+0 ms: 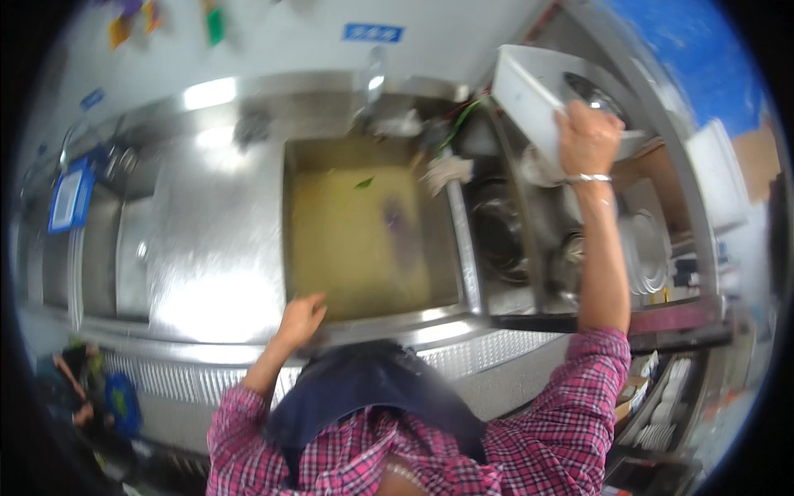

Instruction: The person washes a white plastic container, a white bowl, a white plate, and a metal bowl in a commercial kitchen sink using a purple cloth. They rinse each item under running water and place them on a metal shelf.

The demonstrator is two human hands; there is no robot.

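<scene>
My left hand [303,319] hangs at the near left corner of a steel sink [441,248], fingers loosely bent, with no object seen in it. Cloudy yellowish water [347,248] stands in the sink. A green leaf [364,183] floats there, and a blurred purple thing [400,229] shows further right. Stretched far out to the right, my right hand [590,139] is curled at the rim of a white plastic bin [527,93]. Just beyond its knuckles is a dark, shiny round metal item [592,90]. Whether the fingers grip the rim or that item is hidden.
A faucet [374,80] rises behind the sink. A pale cloth or glove [446,173] drapes over the right edge. Metal bowls [499,229] and stacked plates [645,254] fill the right side. Left are a steel counter [211,248] and a blue basket [71,195]; another person's arm [69,375] shows lower left.
</scene>
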